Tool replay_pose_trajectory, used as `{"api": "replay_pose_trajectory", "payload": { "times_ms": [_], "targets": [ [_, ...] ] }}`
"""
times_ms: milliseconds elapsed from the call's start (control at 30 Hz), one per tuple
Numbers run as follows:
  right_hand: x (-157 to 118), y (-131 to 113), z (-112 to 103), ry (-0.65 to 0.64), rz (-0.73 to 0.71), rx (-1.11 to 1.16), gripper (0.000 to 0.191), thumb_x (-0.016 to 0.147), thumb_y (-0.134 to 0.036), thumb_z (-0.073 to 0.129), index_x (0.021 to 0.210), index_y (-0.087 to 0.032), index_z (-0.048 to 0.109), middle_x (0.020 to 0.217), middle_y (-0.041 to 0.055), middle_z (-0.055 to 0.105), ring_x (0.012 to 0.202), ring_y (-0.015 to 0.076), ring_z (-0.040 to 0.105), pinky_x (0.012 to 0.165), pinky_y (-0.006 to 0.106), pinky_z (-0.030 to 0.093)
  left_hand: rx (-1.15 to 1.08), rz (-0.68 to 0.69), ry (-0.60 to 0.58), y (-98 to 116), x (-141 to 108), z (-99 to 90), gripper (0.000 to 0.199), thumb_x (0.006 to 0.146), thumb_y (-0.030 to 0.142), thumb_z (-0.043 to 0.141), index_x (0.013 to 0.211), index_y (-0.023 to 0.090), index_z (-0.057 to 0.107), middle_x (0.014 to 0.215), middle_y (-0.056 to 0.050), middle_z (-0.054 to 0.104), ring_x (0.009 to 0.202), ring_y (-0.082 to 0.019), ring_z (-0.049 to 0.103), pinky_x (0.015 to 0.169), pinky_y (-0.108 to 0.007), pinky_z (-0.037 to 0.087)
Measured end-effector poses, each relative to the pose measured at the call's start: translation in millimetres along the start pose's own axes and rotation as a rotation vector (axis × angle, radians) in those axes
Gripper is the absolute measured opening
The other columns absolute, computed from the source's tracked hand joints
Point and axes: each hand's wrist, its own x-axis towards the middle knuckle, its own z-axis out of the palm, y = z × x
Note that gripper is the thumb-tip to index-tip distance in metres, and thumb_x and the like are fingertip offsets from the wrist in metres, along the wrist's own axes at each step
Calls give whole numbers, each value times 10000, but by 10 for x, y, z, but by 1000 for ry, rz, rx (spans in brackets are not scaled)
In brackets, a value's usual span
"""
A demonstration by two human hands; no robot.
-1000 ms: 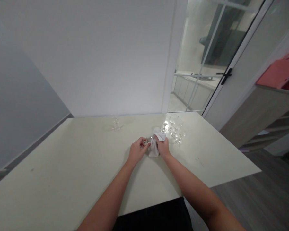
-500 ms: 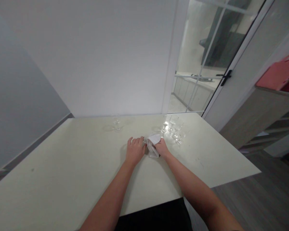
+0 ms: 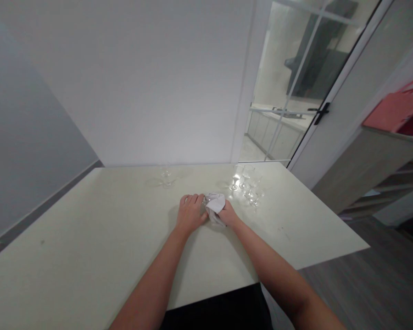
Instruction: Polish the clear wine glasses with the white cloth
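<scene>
Near the middle of the pale table [image 3: 117, 238], my right hand [image 3: 229, 213] is closed on a light grey cloth [image 3: 215, 204]. My left hand [image 3: 190, 213] is just left of the cloth, its fingers curled round a clear glass that is mostly hidden by the fingers and cloth. The cloth lies against this glass, between the two hands. Behind and to the right, several clear stemmed glasses [image 3: 248, 185] stand close together. One more clear glass [image 3: 167, 178] is upright toward the back, left of centre.
A white wall [image 3: 172, 91] rises behind the table. To the right are a glass-paned door [image 3: 296, 82] with a black handle [image 3: 321, 113], and a wooden shelf unit [image 3: 371, 160] with a pink bag [image 3: 395, 112] on top.
The cloth and my right hand have shifted slightly left, bringing the cloth closer against my left hand. The view has moved a little. The standing glasses stay in place.
</scene>
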Motion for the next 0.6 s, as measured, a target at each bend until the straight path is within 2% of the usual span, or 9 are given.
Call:
{"api": "replay_pose_trajectory", "payload": {
  "times_ms": [100, 300, 500, 600],
  "targets": [
    [8, -18, -4, 40, -22, -8, 321, 707, -306, 637, 1009, -201, 673, 1023, 31, 684, 915, 172, 614, 893, 308, 443, -1, -18, 14, 20, 12, 16, 451, 722, 285, 550, 1155, 161, 532, 1035, -139, 605, 1008, -282, 523, 1002, -444, 264],
    [11, -16, -82, -39, 54, 4, 254, 708, -331, 638, 876, -150, 698, 766, 7, 678, 690, 140, 580, 680, 252, 468, 32, -18, 5, 25, 3, 28, 449, 723, 274, 552, 1158, 164, 528, 1035, -129, 609, 996, -275, 528, 1024, -434, 251],
    [-10, -77, -53, -68, 116, 144, 339, 675, -329, 683, 967, -157, 682, 818, 17, 684, 662, 126, 577, 608, 223, 458, 36, -20, 25, -5, 10, 16, 443, 723, 282, 556, 1150, 167, 530, 1020, -118, 611, 993, -272, 524, 1027, -426, 249],
    [-2, -82, -27, -28, 114, 173, 405, 651, -313, 701, 1027, -169, 661, 876, 27, 692, 716, 138, 604, 648, 234, 477, 29, -26, 34, -5, 15, 18, 437, 733, 299, 549, 1150, 169, 531, 1020, -118, 613, 991, -272, 526, 1026, -427, 251]
  ]
}}
